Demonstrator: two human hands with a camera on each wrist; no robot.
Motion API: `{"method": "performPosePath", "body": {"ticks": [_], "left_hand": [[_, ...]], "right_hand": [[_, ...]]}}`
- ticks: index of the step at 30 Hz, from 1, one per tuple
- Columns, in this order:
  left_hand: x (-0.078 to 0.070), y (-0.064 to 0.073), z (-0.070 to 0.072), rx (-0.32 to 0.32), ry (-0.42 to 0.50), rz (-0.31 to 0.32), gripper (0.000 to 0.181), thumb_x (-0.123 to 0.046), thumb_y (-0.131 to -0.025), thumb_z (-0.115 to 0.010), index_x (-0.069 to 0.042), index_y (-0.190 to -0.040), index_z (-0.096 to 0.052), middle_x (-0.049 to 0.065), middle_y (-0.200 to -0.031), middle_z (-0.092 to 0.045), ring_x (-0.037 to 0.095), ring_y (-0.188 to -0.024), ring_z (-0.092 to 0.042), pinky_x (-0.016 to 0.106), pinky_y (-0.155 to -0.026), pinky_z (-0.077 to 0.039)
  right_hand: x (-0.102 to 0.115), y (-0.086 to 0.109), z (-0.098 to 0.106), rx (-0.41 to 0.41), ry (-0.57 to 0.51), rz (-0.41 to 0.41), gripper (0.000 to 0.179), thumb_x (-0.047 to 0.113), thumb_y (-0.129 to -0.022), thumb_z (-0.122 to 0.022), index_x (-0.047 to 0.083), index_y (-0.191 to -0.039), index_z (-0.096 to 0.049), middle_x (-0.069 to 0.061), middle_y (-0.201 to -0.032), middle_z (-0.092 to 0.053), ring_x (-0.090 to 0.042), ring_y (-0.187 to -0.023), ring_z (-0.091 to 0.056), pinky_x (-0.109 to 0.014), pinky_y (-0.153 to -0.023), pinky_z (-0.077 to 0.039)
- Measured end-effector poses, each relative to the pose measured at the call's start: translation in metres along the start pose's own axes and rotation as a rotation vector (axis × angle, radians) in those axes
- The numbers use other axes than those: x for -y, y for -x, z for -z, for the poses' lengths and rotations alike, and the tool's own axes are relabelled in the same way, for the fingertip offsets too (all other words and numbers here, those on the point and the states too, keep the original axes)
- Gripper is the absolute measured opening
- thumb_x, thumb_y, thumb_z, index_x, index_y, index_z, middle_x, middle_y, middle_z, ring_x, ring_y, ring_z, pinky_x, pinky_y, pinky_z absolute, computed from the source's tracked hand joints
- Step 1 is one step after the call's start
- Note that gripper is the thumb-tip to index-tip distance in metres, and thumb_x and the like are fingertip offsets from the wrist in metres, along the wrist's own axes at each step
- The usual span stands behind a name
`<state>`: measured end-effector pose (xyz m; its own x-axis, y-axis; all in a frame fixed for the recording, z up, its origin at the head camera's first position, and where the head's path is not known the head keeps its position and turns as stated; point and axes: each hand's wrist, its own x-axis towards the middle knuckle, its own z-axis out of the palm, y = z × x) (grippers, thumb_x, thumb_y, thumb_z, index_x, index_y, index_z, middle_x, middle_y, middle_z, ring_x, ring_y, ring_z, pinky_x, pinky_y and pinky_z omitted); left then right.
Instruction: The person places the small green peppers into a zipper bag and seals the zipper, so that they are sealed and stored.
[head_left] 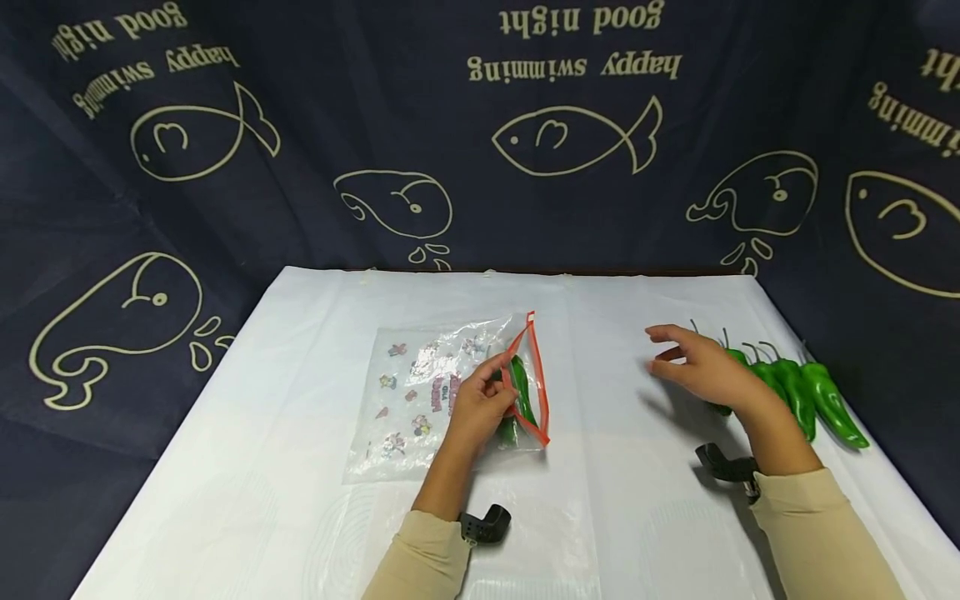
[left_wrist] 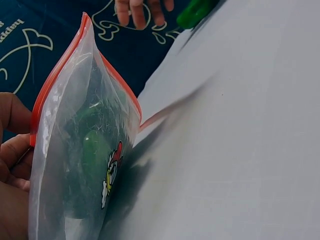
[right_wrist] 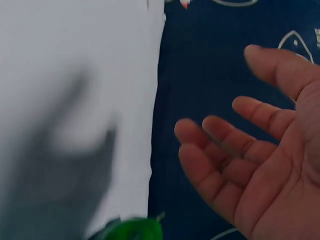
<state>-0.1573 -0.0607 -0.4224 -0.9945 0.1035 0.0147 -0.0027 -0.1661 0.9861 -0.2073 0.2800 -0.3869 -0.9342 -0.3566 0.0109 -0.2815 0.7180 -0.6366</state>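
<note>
My left hand pinches the red zip edge of a clear, printed zip bag, holding its mouth apart. Inside the bag, near the mouth, lies a green pepper; through the plastic it shows as a green shape in the left wrist view. Over the table on the right, my right hand hangs with relaxed, slightly bent fingers and nothing in them. Several long green peppers lie side by side under and beyond that hand, their stems pointing away from me. My right hand and forearm partly hide some of them.
A white cloth covers the table. Behind it hangs a dark blue curtain with fish and whale drawings. A flat, transparent sheet lies at the front, below the bag. Each wrist wears a black camera mount.
</note>
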Motion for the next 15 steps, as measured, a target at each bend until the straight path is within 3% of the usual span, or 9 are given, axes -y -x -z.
{"method": "performPosePath", "body": {"ticks": [8,15], "left_hand": [[-0.002,0.001,0.000,0.001,0.012,0.007,0.060,0.013,-0.083,-0.058,0.003,-0.141,-0.051,0.003,-0.073,-0.055,0.008,-0.065,-0.052,0.021,-0.060,-0.053],[-0.002,0.001,-0.001,0.000,0.018,0.005,0.060,0.013,-0.083,-0.058,0.004,-0.141,-0.051,0.002,-0.072,-0.055,0.008,-0.065,-0.053,0.021,-0.059,-0.053]], "right_hand": [[-0.018,0.007,0.015,-0.020,0.111,-0.087,0.062,0.025,-0.097,-0.063,-0.004,-0.146,-0.039,-0.029,-0.141,-0.046,-0.045,-0.117,-0.054,-0.056,-0.088,-0.047],[-0.028,0.013,0.025,-0.018,0.160,-0.109,0.069,0.027,-0.097,-0.065,-0.008,-0.148,-0.034,-0.034,-0.144,-0.039,-0.051,-0.119,-0.050,-0.062,-0.089,-0.046]]}}
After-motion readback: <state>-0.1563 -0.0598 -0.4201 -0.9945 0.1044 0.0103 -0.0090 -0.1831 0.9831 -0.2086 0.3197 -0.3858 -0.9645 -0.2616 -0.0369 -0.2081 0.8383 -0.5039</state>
